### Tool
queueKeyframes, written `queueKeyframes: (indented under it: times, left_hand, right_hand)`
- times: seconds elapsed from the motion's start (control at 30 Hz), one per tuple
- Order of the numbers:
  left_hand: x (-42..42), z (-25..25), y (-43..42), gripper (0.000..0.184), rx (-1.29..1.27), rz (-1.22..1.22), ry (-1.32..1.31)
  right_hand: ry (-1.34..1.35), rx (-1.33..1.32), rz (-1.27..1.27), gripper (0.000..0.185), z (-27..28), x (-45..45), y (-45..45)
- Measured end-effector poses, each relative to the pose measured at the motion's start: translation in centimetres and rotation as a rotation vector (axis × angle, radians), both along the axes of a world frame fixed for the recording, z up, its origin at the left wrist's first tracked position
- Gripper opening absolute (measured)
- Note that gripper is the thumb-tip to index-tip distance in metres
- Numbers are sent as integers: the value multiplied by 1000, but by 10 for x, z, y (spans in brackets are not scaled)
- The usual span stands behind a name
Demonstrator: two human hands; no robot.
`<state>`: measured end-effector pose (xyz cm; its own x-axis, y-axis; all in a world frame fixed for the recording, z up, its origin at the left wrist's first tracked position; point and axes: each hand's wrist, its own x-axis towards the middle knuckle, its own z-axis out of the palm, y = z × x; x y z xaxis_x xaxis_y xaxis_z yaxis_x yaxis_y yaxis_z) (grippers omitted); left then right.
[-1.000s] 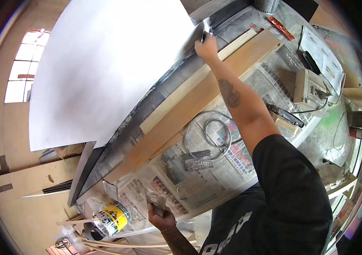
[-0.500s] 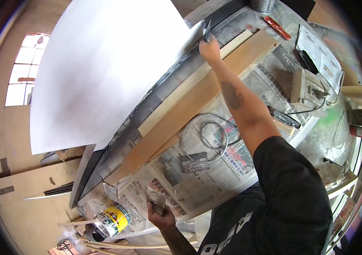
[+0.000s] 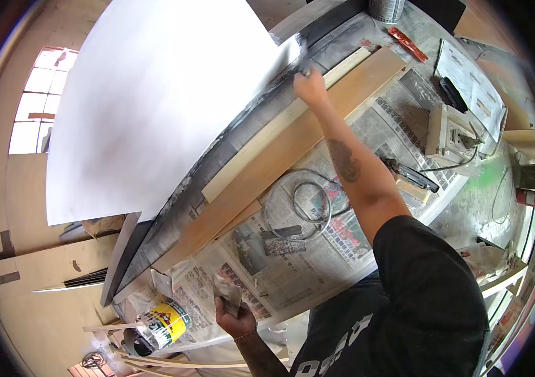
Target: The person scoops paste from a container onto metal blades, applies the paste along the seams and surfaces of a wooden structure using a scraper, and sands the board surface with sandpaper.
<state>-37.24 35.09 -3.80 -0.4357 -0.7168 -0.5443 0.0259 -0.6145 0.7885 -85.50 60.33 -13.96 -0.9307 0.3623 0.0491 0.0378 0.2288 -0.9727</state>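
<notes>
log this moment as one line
left hand: holds flat tool | right hand: grips blurred dark tool near white panel | coiled cable: on newspaper

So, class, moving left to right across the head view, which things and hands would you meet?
Window → yellow-labelled container → left hand → right hand → grey container → white box with a cable.

Panel (image 3: 154, 119) lay beyond the plank (image 3: 289, 147), newspapers (image 3: 286, 276) spread on its near side, cable (image 3: 329, 207) sat coiled before its middle, tub (image 3: 170, 320) stood near its left end, can (image 3: 385, 9) past its right.
</notes>
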Motion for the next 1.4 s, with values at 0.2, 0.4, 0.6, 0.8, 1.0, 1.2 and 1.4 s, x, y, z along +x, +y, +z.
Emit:
queueKeyframes:
  times: [0.2, 0.4, 0.6, 0.8, 1.0, 1.2, 1.4]
  left_hand:
    - [22, -5, -1, 33, -100, -41, -24]
    - [41, -13, -19, 32, 28, 37, -15]
    - [39, -16, -38, 32, 61, -10, -6]
    - [35, -13, -52, 31, 102, -88, 36]
    - [51, -16, -73, 29, 117, -44, -37]
    - [57, -13, -85, 28, 97, -33, 3]
    - [57, -4, -95, 32, 76, -136, 139]
  right_hand:
    - [257, 90, -151, 48, -22, -42, 0]
    - [284, 214, -65, 56, -17, -31, -34]
    - [227, 222, 11, 59, -6, 12, -83]
    - [257, 240, 43, 62, -13, 37, -136]
    - [251, 170, 39, 64, -9, 64, -186]
    - [191, 172, 65, 66, -5, 91, -230]
    - [206, 127, 63, 65, 0, 118, -276]
